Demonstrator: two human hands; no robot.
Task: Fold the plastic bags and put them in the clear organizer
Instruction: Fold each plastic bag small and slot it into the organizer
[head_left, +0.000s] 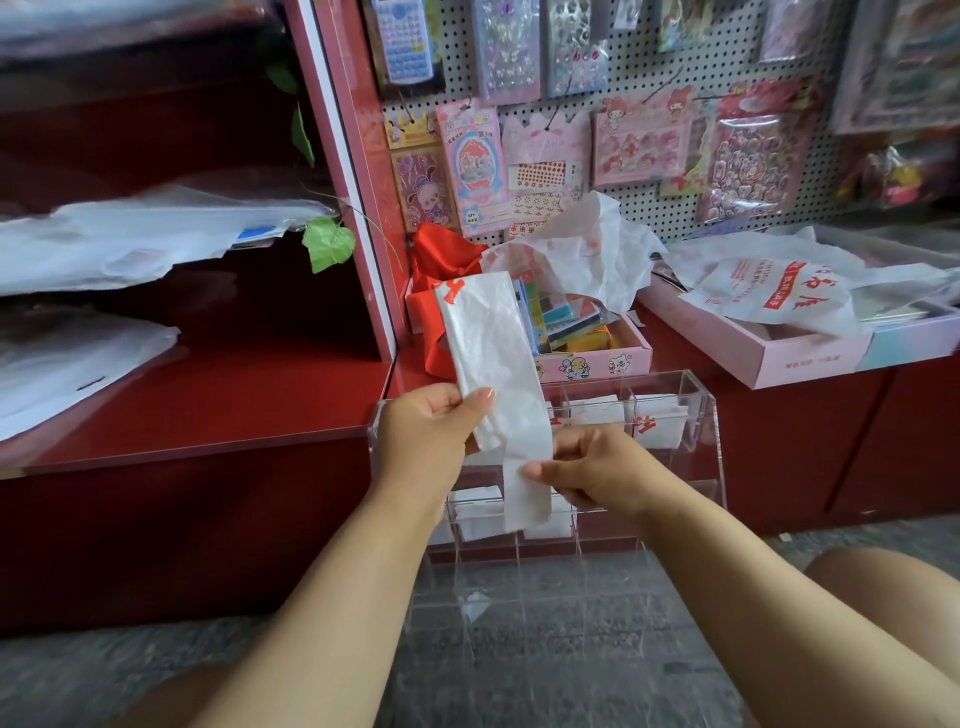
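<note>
So both hands are on one bag right now, held up in the air over the clear organizer (696, 415). The right hand (587, 470) pinches the lower part of the bag strip (488, 358) between thumb and fingers, and the left hand (426, 436) grips it a bit higher, thumb laid across the front. It's already narrowed into a long strip, top end with red print standing up, bottom tail hanging down past the right hand.

My guess is the next fold is lengthwise-to-short: bringing one end over the other so it ends up as a small packet. To do that well I'd keep the strip taut between the two hands, line the edges up before creasing, and squeeze the air out, because thin plastic like this springs back open. Run the thumb along the crease.

Just behind the hands, the organizer has folded white packets (654, 426) in the upper right slots and a couple lower down, so match that size or it won't slide in. Pick a free slot.

Farther back on the red surface (260, 400) there's a pink box (597, 364) of small stuff with a loose bag (587, 249) over it, and another unfolded printed bag (774, 296) on the boxes to the right, presumably still to fold.
</note>
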